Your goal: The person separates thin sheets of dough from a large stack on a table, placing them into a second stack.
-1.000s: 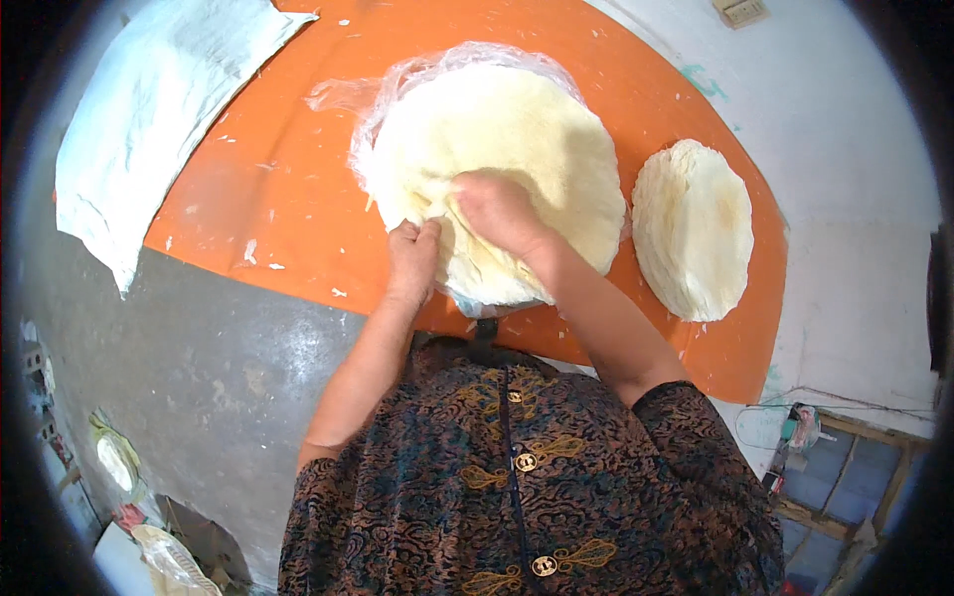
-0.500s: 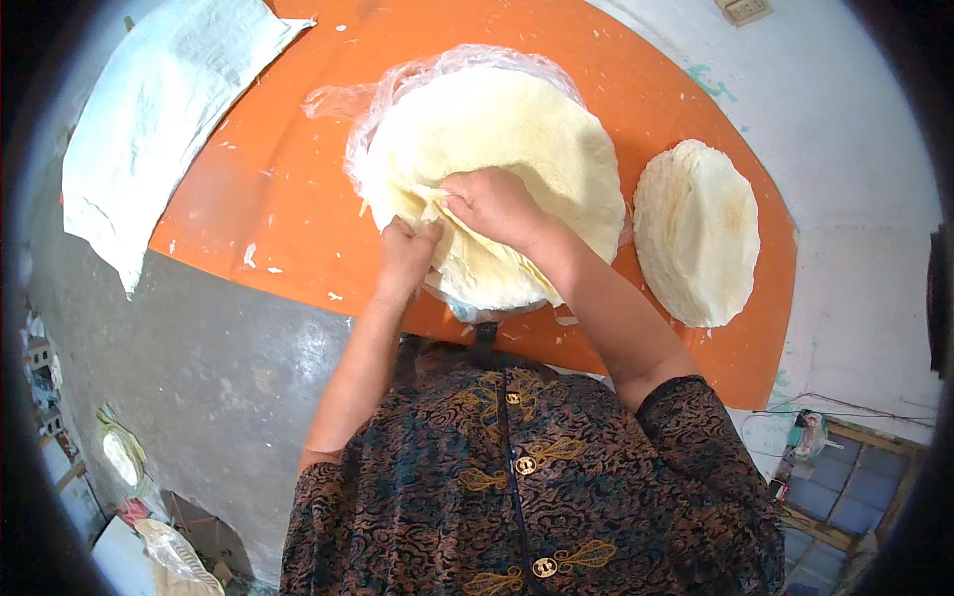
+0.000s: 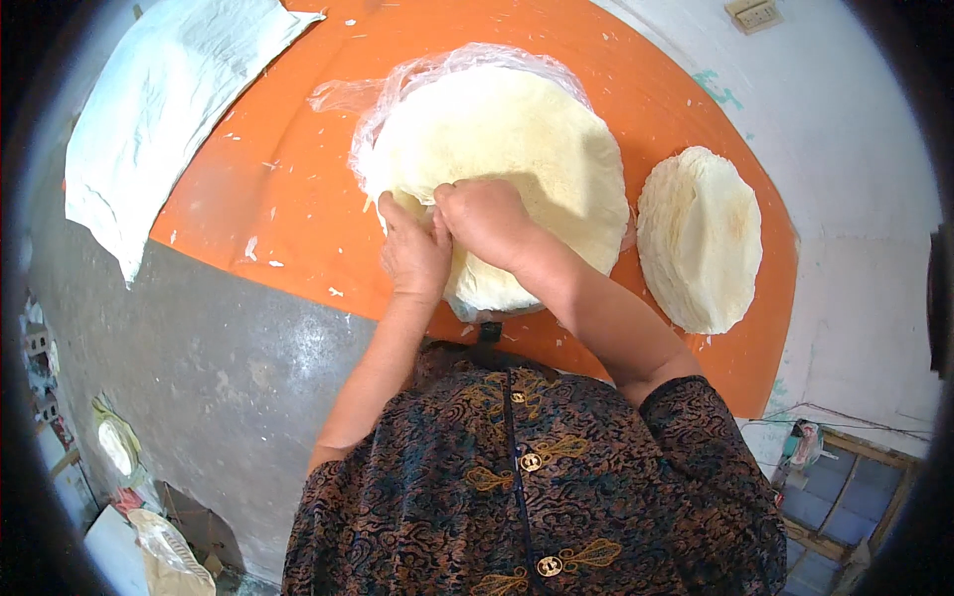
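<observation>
A large stack of thin, round, pale yellow flatbreads lies on clear plastic wrap in front of me. At its near left edge, my left hand pinches a top sheet. My right hand is curled tight beside it, its fingers closed on the same flatbread. Between the two hands the sheet is creased and lifted. The exact fingertip grip is partly hidden by the knuckles. A second, smaller stack of flatbreads stands to the right, untouched.
The orange table carries scattered pale crumbs. A white cloth hangs over its far left edge. A white wall rises along the right side. Grey floor shows at the lower left, with a bowl-like object on it.
My left hand has turned and moved slightly right, up against the right hand. The large loose fold in the flatbread has gone, leaving a smaller crease between my hands.
</observation>
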